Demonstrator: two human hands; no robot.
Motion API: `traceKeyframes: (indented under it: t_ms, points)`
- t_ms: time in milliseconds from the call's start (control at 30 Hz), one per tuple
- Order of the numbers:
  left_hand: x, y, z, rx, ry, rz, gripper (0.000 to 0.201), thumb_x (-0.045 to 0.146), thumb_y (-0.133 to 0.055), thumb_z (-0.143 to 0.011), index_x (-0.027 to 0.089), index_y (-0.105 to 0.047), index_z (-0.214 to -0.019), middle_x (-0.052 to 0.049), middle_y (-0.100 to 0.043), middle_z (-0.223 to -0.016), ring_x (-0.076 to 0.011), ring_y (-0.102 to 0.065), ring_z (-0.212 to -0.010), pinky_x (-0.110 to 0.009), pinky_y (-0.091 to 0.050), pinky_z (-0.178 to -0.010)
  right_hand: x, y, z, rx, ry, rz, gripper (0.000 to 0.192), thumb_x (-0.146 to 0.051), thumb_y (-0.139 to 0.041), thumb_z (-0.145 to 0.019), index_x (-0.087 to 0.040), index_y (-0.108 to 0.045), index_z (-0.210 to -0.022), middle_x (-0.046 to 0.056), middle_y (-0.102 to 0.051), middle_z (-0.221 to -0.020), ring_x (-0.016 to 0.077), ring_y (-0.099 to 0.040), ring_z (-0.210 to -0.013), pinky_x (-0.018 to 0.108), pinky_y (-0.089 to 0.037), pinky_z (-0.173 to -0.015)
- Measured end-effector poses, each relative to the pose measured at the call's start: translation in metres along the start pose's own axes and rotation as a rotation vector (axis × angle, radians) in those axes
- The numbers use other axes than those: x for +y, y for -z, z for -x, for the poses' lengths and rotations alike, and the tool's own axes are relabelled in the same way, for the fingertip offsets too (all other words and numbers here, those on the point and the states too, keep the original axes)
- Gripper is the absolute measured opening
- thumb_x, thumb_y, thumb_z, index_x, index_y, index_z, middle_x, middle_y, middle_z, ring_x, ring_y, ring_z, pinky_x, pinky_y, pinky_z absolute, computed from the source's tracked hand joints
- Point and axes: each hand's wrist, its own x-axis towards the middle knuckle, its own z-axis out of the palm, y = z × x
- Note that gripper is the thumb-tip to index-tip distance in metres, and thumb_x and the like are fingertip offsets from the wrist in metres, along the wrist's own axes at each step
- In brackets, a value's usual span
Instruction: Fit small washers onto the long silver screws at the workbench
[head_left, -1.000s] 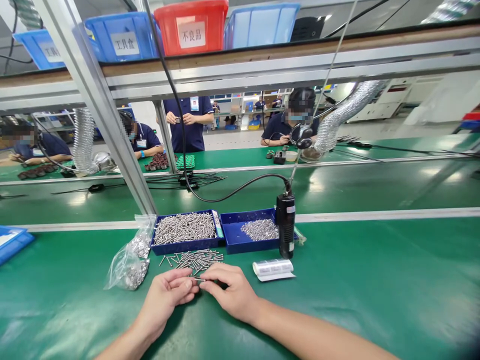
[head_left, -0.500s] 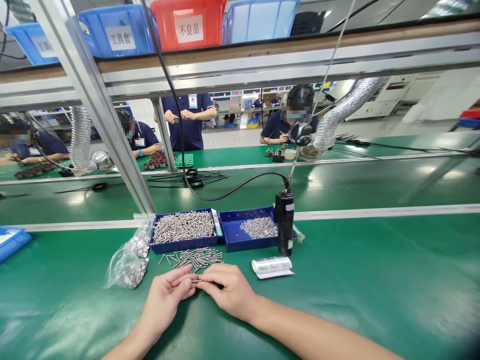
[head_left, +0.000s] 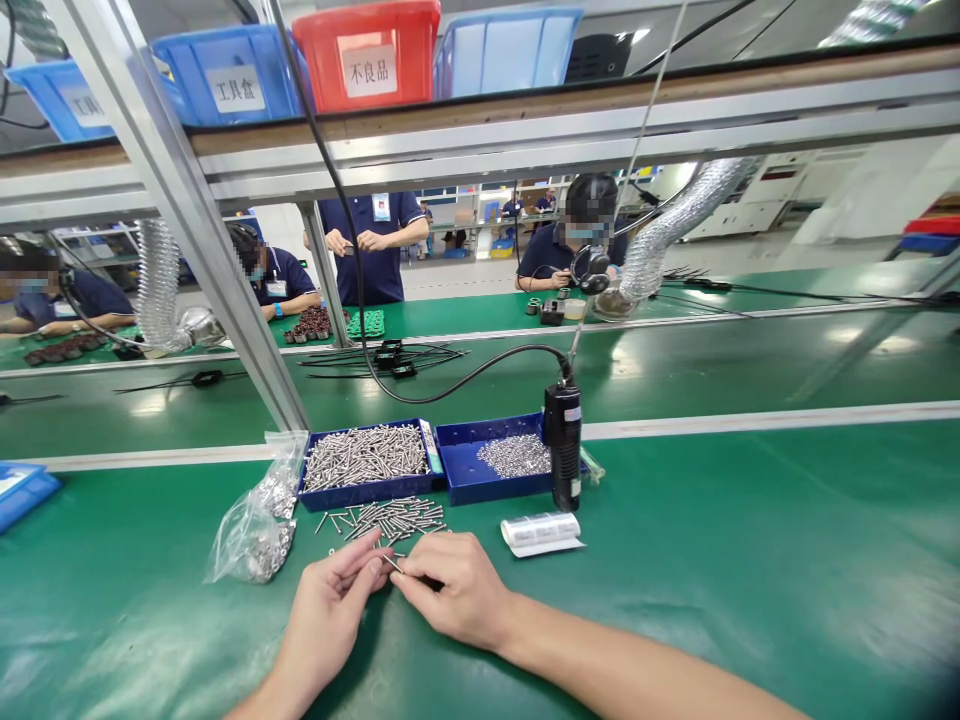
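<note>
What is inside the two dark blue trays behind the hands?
The left tray holds a heap of long screws; the right tray holds small silver parts, too small to identify. The hanging black tool covers its right end.

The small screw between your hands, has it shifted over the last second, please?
Yes. The screw has tilted from lying level to slanting, judged against the loose screw pile; both hands stay put.

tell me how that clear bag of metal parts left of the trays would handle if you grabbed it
The plastic bag looks thin and crumpled, so it would probably sag and change shape in a grip. The metal parts heaped in its lower end suggest it is heavy for its size. Its top seems open, so tipping it might spill them.
</note>
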Motion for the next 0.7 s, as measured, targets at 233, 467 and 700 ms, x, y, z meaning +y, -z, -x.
traceKeyframes:
  t_ms: [233, 467, 700]
  points:
    - [0.003, 0.0, -0.002, 0.028, 0.057, 0.05, 0.072, 0.052, -0.088, -0.066, 0.012, -0.071, -0.123, -0.016, -0.077, -0.108, -0.0325, -0.073, -0.102, -0.043, -0.061, -0.094, 0.002, 0.0, 0.001, -0.042, -0.02, -0.023, 0.022, -0.026, -0.061, -0.093, -0.021, -0.074, -0.077, 0.003, -0.072, -0.073, 0.0155, -0.065, -0.064, 0.026, -0.046, -0.06]
    - [-0.007, 0.008, 0.001, -0.017, -0.269, -0.362, 0.041, 0.038, -0.072, -0.087, 0.025, -0.071, -0.126, -0.01, -0.075, -0.117, -0.0302, -0.072, -0.107, -0.04, -0.055, -0.101, -0.004, -0.004, 0.002, -0.063, -0.218, -0.097, 0.019, -0.025, -0.068, -0.084, -0.019, -0.074, -0.068, 0.0, -0.066, -0.06, 0.0127, -0.057, -0.053, 0.025, -0.039, -0.054]
    - [-0.009, 0.017, 0.004, -0.111, -0.525, -0.583, 0.039, 0.02, -0.062, -0.091, 0.027, -0.068, -0.129, -0.007, -0.068, -0.129, -0.0287, -0.068, -0.116, -0.036, -0.051, -0.105, -0.005, -0.007, 0.002, -0.153, -0.508, -0.342, 0.011, -0.025, -0.076, -0.08, -0.019, -0.078, -0.071, -0.002, -0.069, -0.061, 0.0114, -0.057, -0.054, 0.022, -0.04, -0.053]
